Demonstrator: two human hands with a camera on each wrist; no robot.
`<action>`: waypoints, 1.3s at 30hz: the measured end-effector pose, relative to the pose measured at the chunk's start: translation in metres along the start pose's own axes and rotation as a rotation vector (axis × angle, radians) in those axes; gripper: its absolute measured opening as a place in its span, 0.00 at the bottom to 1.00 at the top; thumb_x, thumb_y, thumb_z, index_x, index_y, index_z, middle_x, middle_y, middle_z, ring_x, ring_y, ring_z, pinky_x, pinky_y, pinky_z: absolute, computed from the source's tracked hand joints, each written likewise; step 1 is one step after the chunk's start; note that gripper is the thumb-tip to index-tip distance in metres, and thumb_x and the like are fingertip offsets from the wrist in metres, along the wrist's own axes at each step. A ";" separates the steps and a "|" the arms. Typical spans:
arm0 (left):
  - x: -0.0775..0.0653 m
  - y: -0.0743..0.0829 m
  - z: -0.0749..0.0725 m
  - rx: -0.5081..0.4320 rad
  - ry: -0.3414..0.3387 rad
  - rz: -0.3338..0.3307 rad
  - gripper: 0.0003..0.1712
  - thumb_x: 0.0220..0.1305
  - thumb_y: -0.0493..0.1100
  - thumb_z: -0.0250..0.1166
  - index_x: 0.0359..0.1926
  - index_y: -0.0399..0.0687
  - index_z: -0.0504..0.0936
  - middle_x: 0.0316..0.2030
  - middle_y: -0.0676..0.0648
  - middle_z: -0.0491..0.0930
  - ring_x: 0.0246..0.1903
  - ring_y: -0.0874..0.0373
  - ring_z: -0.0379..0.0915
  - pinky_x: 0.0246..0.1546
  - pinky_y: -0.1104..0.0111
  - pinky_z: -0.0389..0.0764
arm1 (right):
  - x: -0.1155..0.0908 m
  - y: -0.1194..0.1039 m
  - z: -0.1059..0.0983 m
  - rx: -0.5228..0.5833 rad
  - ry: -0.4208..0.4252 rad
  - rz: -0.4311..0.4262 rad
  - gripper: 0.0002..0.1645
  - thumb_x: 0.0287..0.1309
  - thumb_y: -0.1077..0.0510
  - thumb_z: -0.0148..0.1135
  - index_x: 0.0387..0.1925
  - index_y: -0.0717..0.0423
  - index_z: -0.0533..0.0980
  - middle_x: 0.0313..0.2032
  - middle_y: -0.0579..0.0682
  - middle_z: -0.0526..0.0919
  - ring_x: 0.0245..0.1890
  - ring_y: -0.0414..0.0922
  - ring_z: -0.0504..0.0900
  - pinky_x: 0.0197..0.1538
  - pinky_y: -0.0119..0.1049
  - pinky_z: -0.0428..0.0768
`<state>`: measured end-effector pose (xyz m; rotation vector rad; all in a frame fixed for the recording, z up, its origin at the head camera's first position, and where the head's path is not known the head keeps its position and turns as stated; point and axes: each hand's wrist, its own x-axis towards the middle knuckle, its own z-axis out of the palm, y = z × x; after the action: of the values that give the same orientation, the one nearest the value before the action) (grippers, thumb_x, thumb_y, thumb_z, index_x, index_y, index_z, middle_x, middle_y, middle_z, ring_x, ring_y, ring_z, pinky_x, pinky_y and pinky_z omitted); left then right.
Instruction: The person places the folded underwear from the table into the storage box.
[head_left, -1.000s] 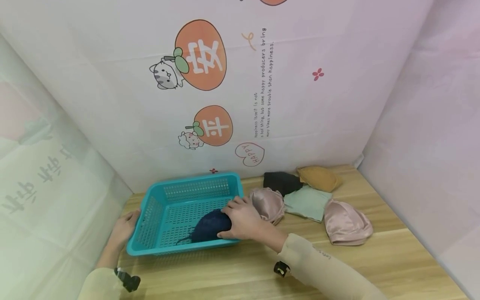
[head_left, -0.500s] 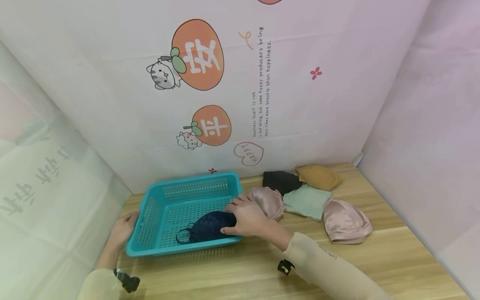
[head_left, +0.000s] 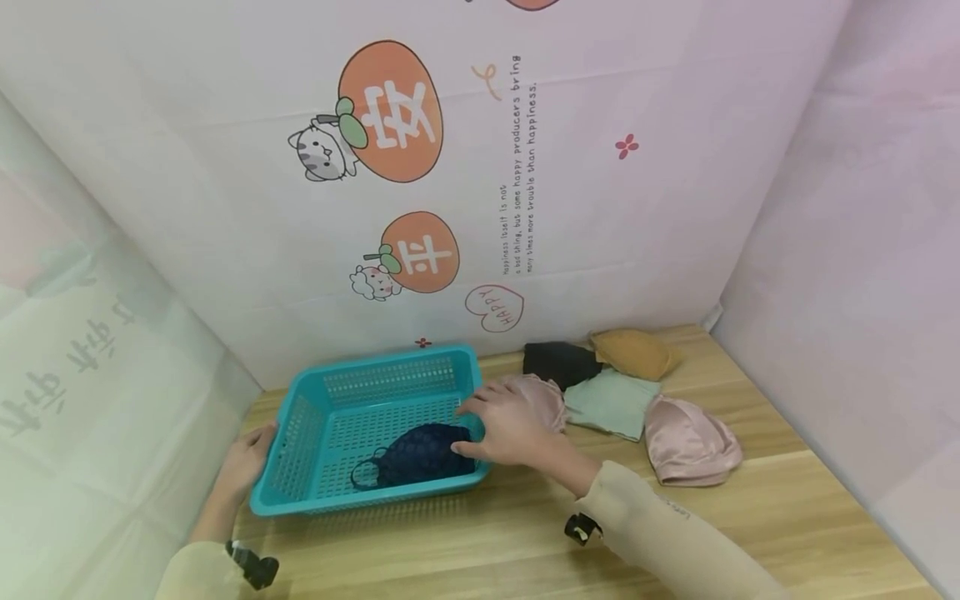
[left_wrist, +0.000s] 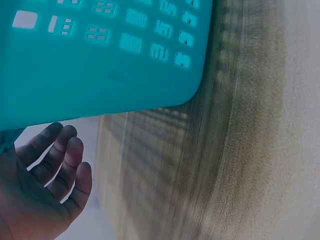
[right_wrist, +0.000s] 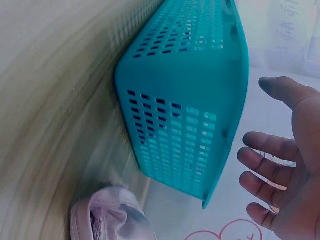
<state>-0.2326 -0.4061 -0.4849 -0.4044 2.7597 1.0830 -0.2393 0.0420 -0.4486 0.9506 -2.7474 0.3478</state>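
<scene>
A turquoise basket with perforated walls stands on the wooden table. Inside, at its right front, lies a folded navy bra with a thin strap looped to the left. My left hand holds the basket's left rim; in the left wrist view, its fingers bend loosely below the rim and the thumb is hidden. Over the right rim is my right hand, thumb and fingers spread and holding nothing. The right wrist view shows this hand apart from the rim.
Right of the basket lie a pink satin bra, partly behind my right hand, and another pink one. Folded black, mustard and mint green pieces lie near the back wall.
My right hand has let go of the navy bra and drawn back to the right over the rim. The bra stays in the basket. My left hand keeps its place.
</scene>
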 end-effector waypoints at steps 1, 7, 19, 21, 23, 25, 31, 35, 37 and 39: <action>0.000 0.000 0.000 0.000 0.001 0.001 0.53 0.73 0.72 0.24 0.74 0.28 0.52 0.71 0.22 0.55 0.70 0.25 0.52 0.67 0.34 0.61 | 0.000 0.001 -0.001 -0.022 0.001 0.006 0.31 0.56 0.26 0.62 0.53 0.37 0.81 0.54 0.42 0.83 0.60 0.47 0.77 0.69 0.52 0.70; -0.002 -0.002 0.002 -0.002 0.006 -0.005 0.54 0.73 0.72 0.24 0.74 0.28 0.53 0.71 0.23 0.55 0.70 0.25 0.53 0.66 0.35 0.63 | -0.003 0.011 -0.006 -0.081 0.005 0.055 0.32 0.54 0.23 0.60 0.52 0.33 0.81 0.54 0.40 0.84 0.60 0.48 0.78 0.66 0.52 0.74; -0.003 0.000 -0.002 -0.017 -0.010 0.009 0.50 0.76 0.69 0.26 0.75 0.29 0.52 0.71 0.23 0.55 0.69 0.25 0.55 0.64 0.36 0.66 | -0.007 0.032 -0.018 0.047 0.077 0.077 0.31 0.55 0.30 0.67 0.52 0.44 0.83 0.52 0.45 0.85 0.58 0.49 0.78 0.60 0.58 0.75; -0.003 0.000 -0.002 -0.017 -0.004 0.013 0.50 0.76 0.69 0.26 0.74 0.28 0.53 0.70 0.22 0.58 0.67 0.25 0.59 0.61 0.37 0.70 | -0.008 0.034 -0.021 0.040 0.077 0.080 0.31 0.56 0.31 0.66 0.53 0.43 0.83 0.53 0.45 0.85 0.58 0.49 0.78 0.59 0.56 0.76; -0.003 0.000 -0.002 -0.016 0.000 0.011 0.51 0.75 0.70 0.26 0.74 0.28 0.53 0.69 0.22 0.60 0.66 0.26 0.61 0.59 0.39 0.72 | -0.009 0.037 -0.023 0.042 0.087 0.082 0.29 0.55 0.31 0.67 0.52 0.43 0.83 0.53 0.46 0.85 0.56 0.49 0.79 0.58 0.55 0.76; -0.003 0.000 -0.001 -0.018 0.002 0.009 0.51 0.75 0.70 0.25 0.74 0.28 0.54 0.68 0.22 0.61 0.65 0.26 0.63 0.58 0.40 0.73 | -0.011 0.039 -0.024 0.045 0.102 0.084 0.27 0.55 0.32 0.67 0.49 0.42 0.84 0.51 0.45 0.86 0.53 0.48 0.79 0.56 0.53 0.77; -0.002 -0.002 0.000 -0.024 -0.002 0.003 0.54 0.73 0.73 0.25 0.74 0.28 0.54 0.68 0.22 0.61 0.64 0.27 0.64 0.56 0.42 0.75 | -0.014 0.047 -0.026 0.028 0.124 0.096 0.25 0.54 0.35 0.69 0.49 0.42 0.84 0.48 0.45 0.87 0.47 0.47 0.78 0.49 0.51 0.77; -0.002 -0.005 0.002 -0.029 -0.002 0.010 0.52 0.74 0.71 0.26 0.74 0.28 0.54 0.67 0.22 0.63 0.61 0.30 0.69 0.51 0.48 0.79 | -0.016 0.054 -0.025 0.019 0.115 0.120 0.26 0.54 0.35 0.69 0.51 0.42 0.83 0.46 0.46 0.87 0.47 0.48 0.78 0.49 0.50 0.76; -0.001 -0.005 0.002 -0.027 0.001 0.014 0.52 0.75 0.71 0.27 0.74 0.28 0.54 0.65 0.22 0.65 0.59 0.31 0.70 0.49 0.50 0.79 | -0.018 0.057 -0.024 0.022 0.110 0.133 0.28 0.53 0.34 0.69 0.51 0.42 0.83 0.45 0.46 0.87 0.46 0.48 0.78 0.48 0.50 0.76; -0.001 -0.006 0.002 -0.024 0.003 0.016 0.53 0.74 0.71 0.26 0.73 0.27 0.55 0.64 0.23 0.66 0.58 0.32 0.72 0.48 0.51 0.80 | -0.019 0.060 -0.022 0.021 0.109 0.142 0.28 0.52 0.35 0.70 0.52 0.42 0.83 0.44 0.45 0.87 0.45 0.48 0.78 0.48 0.49 0.76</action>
<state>-0.2297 -0.4086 -0.4902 -0.3874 2.7599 1.1205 -0.2597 0.1058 -0.4417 0.7203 -2.7221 0.4399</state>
